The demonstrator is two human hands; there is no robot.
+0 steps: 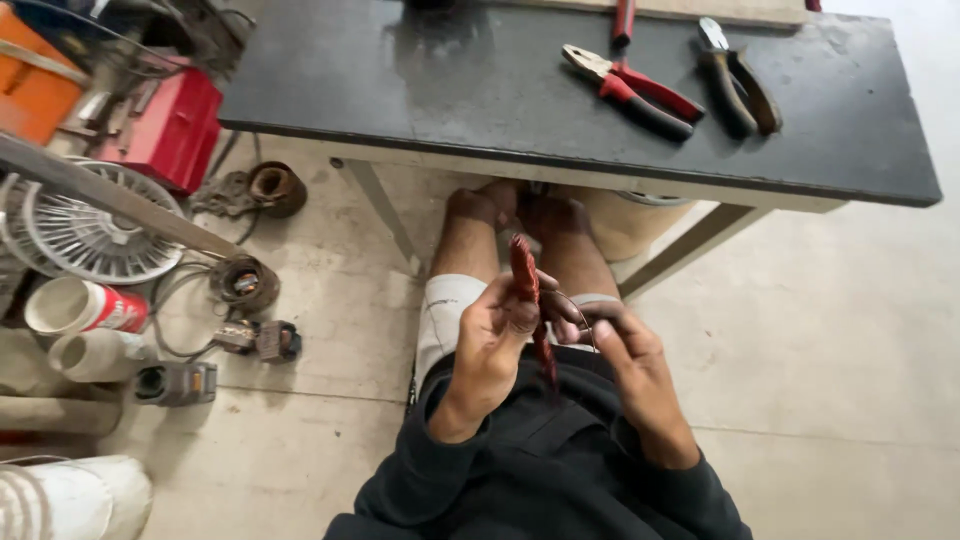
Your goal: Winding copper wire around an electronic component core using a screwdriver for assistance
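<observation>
- My left hand (pixel 492 340) grips closed around the reddish copper wire coil (pixel 527 290), long axis upright.
- My right hand (pixel 620 345) pinches its thin loose strand (pixel 583 305), just right of it.

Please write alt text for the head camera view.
A seated person's left hand holds a reddish wire coil upright while the right hand pinches a thin strand beside it. Ahead, two pliers lie on a dark table.
</observation>
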